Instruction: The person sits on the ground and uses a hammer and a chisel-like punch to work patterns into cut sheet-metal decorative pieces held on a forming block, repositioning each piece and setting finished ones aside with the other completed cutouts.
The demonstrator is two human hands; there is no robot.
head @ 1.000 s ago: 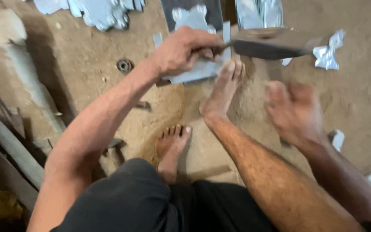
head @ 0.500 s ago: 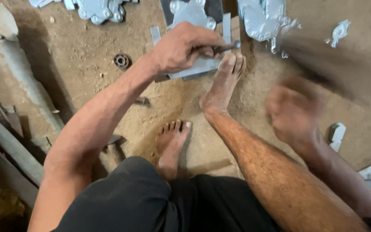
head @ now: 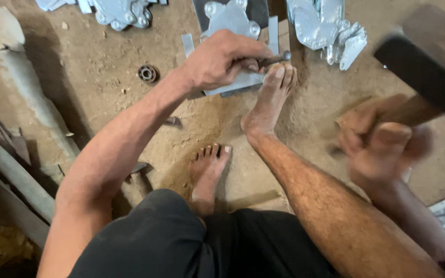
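My left hand (head: pixel 221 62) is closed around a metal chisel (head: pixel 274 58) and holds it against a flat grey metal sheet (head: pixel 243 82) on the dirt floor. My right foot (head: pixel 268 103) presses its toes on the sheet's edge, right beside the chisel tip. My right hand (head: pixel 382 146), blurred by motion, grips the wooden handle of a heavy hammer (head: pixel 423 67) raised at the upper right, well apart from the chisel. My left foot (head: pixel 207 170) rests flat on the sand nearer my body.
Cut grey metal pieces (head: pixel 122 13) lie at the top left, crumpled shiny scraps (head: pixel 325 31) at the top right. A small round bearing (head: pixel 148 73) sits on the dirt. Long pipes and bars (head: pixel 11 180) lie along the left edge.
The hammer has swung from near the chisel out to the right and up, with my right hand following. My left hand has kept the chisel on the sheet.
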